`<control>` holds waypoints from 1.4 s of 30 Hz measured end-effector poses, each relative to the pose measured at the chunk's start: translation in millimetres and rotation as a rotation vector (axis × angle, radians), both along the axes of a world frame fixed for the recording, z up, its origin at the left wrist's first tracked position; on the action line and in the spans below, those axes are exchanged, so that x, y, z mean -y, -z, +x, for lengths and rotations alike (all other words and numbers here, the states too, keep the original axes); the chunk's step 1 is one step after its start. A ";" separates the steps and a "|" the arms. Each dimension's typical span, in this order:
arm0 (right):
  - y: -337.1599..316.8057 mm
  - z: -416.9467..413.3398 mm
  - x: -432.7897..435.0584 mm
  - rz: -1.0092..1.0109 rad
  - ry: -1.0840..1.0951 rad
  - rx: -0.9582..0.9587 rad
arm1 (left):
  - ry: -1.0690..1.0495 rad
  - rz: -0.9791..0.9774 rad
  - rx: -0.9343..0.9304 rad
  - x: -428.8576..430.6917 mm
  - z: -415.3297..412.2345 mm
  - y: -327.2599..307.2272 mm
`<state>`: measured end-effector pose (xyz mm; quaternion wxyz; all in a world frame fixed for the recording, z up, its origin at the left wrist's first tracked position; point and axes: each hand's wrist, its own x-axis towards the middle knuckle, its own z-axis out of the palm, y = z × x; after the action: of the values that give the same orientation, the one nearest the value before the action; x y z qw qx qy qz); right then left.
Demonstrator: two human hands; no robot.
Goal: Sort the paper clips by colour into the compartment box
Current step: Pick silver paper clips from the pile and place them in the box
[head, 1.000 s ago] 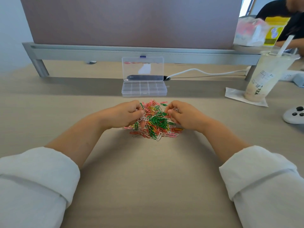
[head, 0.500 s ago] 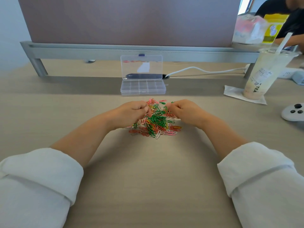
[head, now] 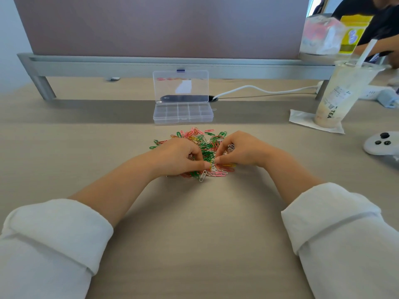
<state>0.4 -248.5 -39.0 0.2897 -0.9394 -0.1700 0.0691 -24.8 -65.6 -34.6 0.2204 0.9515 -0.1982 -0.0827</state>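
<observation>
At the pile, mid-table: left hand [head: 181, 157] has its fingers [head: 205, 165] curled, thumb against forefinger, pinching into the near edge of the paper clips [head: 207, 151]. Right hand [head: 244, 151] does the same, with its fingertips nearly touching the left's. It also has a small bunch of white clips tucked under its curled fingers. Both hands rest on the heap.

Counts:
- 1 loose pile on the table [head: 194, 223], between and under the 2 hands. Too many tangled clips to count. 5 colours visible: green, pink, red-orange, yellow, white.
- 1 compartment box [head: 183, 114], clear plastic, just beyond the pile and not touching it, with its lid [head: 181, 86] standing upright. I cannot tell the exact compartment count.
- 1 grey riser [head: 129, 65] behind the box, with 1 white cable [head: 259, 89] running under it.
- Right side: 1 drink cup [head: 343, 91] with 1 straw, standing on 1 napkin [head: 300, 118], and 1 white controller [head: 382, 144] near the table edge.
- 2 rolled white sleeves.
</observation>
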 end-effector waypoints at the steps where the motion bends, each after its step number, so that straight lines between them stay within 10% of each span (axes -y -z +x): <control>1: 0.8 0.8 -0.2 -0.004 0.006 0.012 | 0.006 0.043 0.035 0.4 -0.5 0.4; 42: -9.4 -2.0 -2.1 0.099 0.020 -0.106 | 0.069 -0.078 0.089 -1.5 11.8 -0.7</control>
<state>-1.7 -246.4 -29.6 0.3453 -0.9205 -0.1481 0.1075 -13.0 -64.1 -33.9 0.2454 0.9375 -0.2435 -0.0401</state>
